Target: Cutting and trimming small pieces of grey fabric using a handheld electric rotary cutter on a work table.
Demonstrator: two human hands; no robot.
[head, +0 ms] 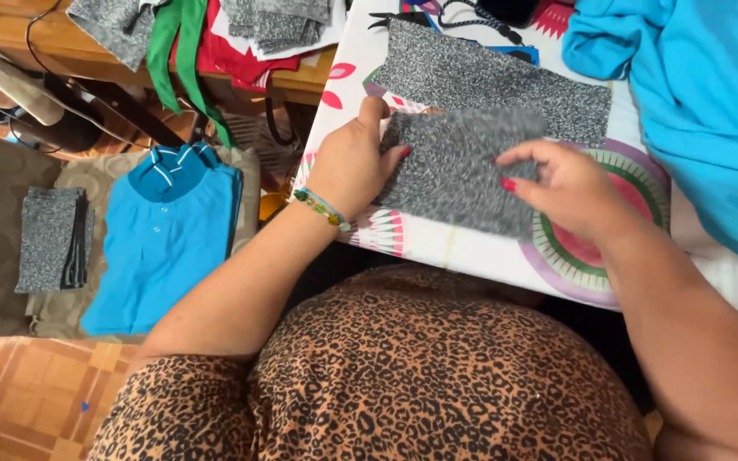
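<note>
Fingers are curling: your left hand (pixel 354 162) is pinching the left edge of the grey speckled fabric piece (pixel 459 171) at frame centre, while your right hand (pixel 565 188) is gripping its right edge, wrist bent, over the patterned counter (pixel 471 252).

Bright, even daylight fills the scene with only soft shadows (darkest under the table edge), focus mildly soft, slight stretching at the edges.

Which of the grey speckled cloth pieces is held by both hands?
The near piece on the table, gripped by left hand and right hand. The longer piece behind it lies untouched.
</note>
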